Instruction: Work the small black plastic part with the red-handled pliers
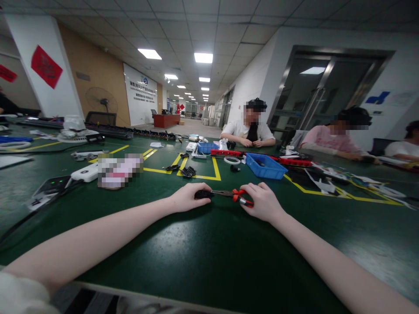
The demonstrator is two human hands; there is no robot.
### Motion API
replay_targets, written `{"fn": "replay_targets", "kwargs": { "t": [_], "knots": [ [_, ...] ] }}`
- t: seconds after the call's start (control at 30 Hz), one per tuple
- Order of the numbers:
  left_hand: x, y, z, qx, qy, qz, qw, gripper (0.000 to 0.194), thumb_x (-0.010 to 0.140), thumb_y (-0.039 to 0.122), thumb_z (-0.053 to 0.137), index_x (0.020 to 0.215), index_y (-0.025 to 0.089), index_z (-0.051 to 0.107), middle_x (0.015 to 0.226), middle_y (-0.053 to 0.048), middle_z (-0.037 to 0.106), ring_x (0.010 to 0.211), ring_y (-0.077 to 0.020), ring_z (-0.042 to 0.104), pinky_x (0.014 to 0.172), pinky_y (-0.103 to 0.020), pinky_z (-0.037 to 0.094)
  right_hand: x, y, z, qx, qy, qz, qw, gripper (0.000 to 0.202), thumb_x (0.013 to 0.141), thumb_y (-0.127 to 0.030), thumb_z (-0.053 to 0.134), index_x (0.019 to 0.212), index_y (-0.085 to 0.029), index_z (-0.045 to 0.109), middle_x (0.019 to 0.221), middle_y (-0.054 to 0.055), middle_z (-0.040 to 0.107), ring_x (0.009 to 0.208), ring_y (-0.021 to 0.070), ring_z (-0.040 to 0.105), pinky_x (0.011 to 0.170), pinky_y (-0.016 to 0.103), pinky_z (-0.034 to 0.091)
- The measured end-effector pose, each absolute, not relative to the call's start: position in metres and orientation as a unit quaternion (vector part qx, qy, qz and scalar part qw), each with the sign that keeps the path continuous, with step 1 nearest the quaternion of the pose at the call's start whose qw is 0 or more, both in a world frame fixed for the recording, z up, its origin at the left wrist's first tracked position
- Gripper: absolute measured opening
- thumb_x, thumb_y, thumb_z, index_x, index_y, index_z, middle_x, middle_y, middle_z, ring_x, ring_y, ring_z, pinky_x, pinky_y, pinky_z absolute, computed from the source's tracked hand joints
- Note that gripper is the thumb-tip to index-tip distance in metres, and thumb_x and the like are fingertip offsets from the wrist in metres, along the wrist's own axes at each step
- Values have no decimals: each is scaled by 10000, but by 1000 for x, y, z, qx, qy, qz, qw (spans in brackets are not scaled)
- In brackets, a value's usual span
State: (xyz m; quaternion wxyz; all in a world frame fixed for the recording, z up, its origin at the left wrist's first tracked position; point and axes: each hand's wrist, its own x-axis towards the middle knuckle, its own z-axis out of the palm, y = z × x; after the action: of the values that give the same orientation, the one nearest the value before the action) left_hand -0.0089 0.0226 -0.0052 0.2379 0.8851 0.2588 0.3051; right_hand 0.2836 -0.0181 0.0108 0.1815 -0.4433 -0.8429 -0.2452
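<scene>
In the head view my left hand (188,197) is closed around a small black part (202,194), whose kind I cannot make out. My right hand (262,201) grips the red and black handles of long-nose pliers (234,194). The pliers' slim metal jaws point left and reach the black part; whether they pinch it is too small to tell. Both hands are low over the green table (196,253). Beyond them lies a pile of small black pieces (188,172), with another black piece (172,167) beside it.
A blue bin (266,166) stands behind my right hand, and a second blue bin (207,148) farther back. To the left are a white power strip (85,172) and a blurred-out flat object (120,172). Yellow tape (217,169) marks the table. A co-worker (250,128) sits opposite, others at right.
</scene>
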Motion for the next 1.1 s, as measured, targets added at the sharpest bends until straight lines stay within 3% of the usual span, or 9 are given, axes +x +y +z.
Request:
{"fn": "replay_targets", "kwargs": {
  "t": [0.27,0.7,1.1],
  "knots": [
    [-9,22,-5,883,250,310,250,304,838,303,659,1108,167,634,1084,-70,682,997,-209,635,914,-332,482,289,-14,6,-448,-838,-250,188,260,761,-322,592,980,-183,581,949,69,680,747,194,591,707,334,349],
    [-9,24,-6,883,247,305,258,310,797,301,704,1071,163,656,1032,-63,692,953,-200,645,878,-317,492,288,-14,7,-462,-830,-235,205,358,769,-331,625,1084,-173,556,1042,94,633,949,244,595,791,348,398],
    [-9,25,-8,888,244,292,256,291,810,299,690,1060,156,646,1006,-54,683,924,-190,636,839,-295,484,288,-14,7,-436,-842,-235,213,314,771,-325,613,1046,-179,576,1009,88,658,903,232,610,815,360,393]
  ]
}}
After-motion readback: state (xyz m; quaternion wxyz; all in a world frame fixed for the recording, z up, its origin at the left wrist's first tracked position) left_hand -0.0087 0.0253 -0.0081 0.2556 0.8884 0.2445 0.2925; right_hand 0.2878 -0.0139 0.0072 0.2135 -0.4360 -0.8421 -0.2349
